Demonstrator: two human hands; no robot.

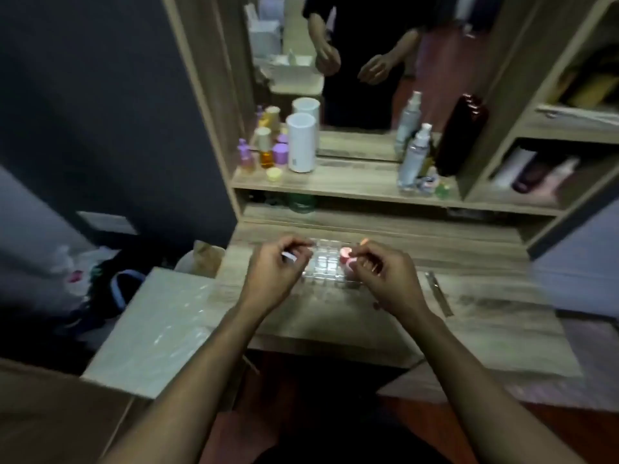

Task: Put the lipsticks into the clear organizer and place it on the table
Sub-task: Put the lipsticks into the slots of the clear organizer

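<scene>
A clear organizer with a grid of small cells lies on the wooden table, between my two hands. My left hand is at its left edge, fingers closed on a pale, whitish lipstick. My right hand is at its right edge and pinches a pink lipstick, with an orange tip showing above the fingers. Both hands partly hide the organizer's sides. The picture is blurred, so finer detail is unclear.
A shelf behind the table carries a white cylinder, purple and amber bottles and spray bottles before a mirror. A metal tool lies at the right. A white board leans at the left.
</scene>
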